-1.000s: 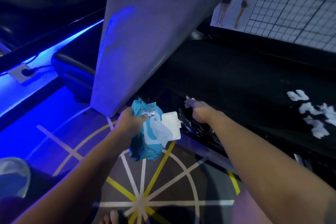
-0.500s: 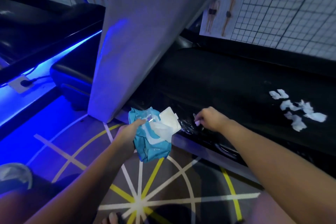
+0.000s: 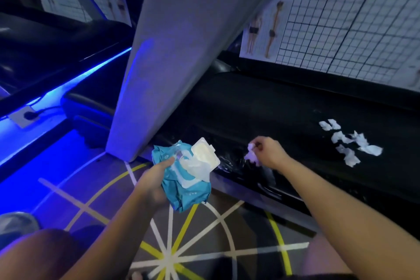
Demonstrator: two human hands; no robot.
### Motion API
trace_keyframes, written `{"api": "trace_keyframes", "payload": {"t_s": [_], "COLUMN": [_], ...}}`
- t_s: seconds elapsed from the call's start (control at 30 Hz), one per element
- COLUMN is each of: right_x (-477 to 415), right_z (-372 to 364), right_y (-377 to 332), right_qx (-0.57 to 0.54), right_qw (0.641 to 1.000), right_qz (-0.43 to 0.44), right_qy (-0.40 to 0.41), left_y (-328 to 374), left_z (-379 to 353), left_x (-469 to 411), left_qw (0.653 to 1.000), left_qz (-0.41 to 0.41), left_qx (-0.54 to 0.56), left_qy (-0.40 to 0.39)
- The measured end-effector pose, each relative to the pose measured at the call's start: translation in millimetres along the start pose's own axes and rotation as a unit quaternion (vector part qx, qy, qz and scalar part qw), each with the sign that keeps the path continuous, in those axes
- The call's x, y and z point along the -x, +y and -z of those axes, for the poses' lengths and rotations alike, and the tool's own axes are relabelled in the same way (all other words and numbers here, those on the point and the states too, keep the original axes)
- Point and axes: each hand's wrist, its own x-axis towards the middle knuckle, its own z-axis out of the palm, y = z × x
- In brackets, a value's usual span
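My left hand (image 3: 154, 180) grips a teal pack of wet wipes (image 3: 184, 179) with its white flip lid standing open, held over the floor in front of a black padded bench (image 3: 272, 107). My right hand (image 3: 269, 153) is to the right of the pack, above the bench's wet front edge. It pinches a small crumpled white wipe (image 3: 252, 153) between thumb and fingers.
Several torn white tissue scraps (image 3: 350, 143) lie on the bench to the right. A grey slanted pillar (image 3: 172, 52) rises just left of the bench. Grid posture charts (image 3: 341, 11) hang behind. The floor has yellow and white lines (image 3: 168, 250); blue light glows at left.
My right hand has risen off the bench edge and moved right, now holding a crumpled white wipe. The wipes pack has tilted a little in my left hand.
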Motion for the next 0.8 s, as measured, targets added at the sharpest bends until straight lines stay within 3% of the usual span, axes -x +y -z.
{"api": "trace_keyframes", "payload": {"t_s": [0.17,0.37,0.5,0.8], "right_x": [-27.4,-55.2,-71.4,-115.5], "right_z": [-29.0,-68.6,-95.1,-113.2], "right_y": [-11.9,-9.7,-18.9,-29.7], "right_qx": [-0.055,-0.088,-0.080,-0.190], "right_qw": [0.997,0.995,0.996,0.980], "right_qz": [0.057,0.011,0.006,-0.038], "right_qy": [0.025,0.037,0.030,0.047], "left_y": [-23.8,-16.2,-14.1,-5.9], "left_z": [8.9,20.9,12.8,13.3], "left_x": [-23.2,-22.9,-22.0,-32.2], "left_qw": [0.993,0.986,0.987,0.992], "left_qz": [-0.070,-0.100,-0.097,-0.063], "left_qx": [-0.048,-0.002,-0.012,-0.038], "left_qy": [0.076,0.133,0.130,0.104]}}
